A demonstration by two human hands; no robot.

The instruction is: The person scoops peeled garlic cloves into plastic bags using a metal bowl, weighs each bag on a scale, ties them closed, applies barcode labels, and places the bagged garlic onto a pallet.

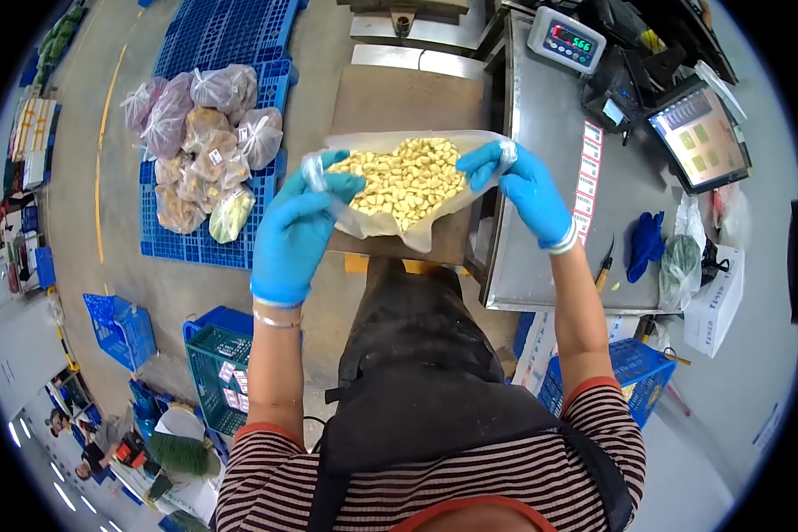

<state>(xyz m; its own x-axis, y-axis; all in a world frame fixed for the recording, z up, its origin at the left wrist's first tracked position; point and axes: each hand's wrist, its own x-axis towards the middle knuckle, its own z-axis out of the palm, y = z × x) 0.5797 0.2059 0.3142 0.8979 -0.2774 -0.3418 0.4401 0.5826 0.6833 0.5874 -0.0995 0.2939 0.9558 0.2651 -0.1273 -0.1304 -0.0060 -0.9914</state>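
A clear plastic bag (377, 226) full of pale peeled garlic cloves (408, 182) lies wide open on a brown weighing platform (408, 99). My left hand (297, 230), in a blue glove, grips the bag's left edge, with a twist of plastic between thumb and fingers. On the other side my right hand (530, 191), also gloved in blue, pinches the bag's right edge with its fingers curled. The cloves lie in a heap between both hands, untouched by the fingers.
A steel table (541, 257) on the right carries a scale display (567, 40), a tilted screen (699, 133), a label strip (587, 177) and a knife (605, 266). Bagged produce (208, 151) rests on a blue pallet (199, 248) at left. Crates (217, 368) stand behind my left arm.
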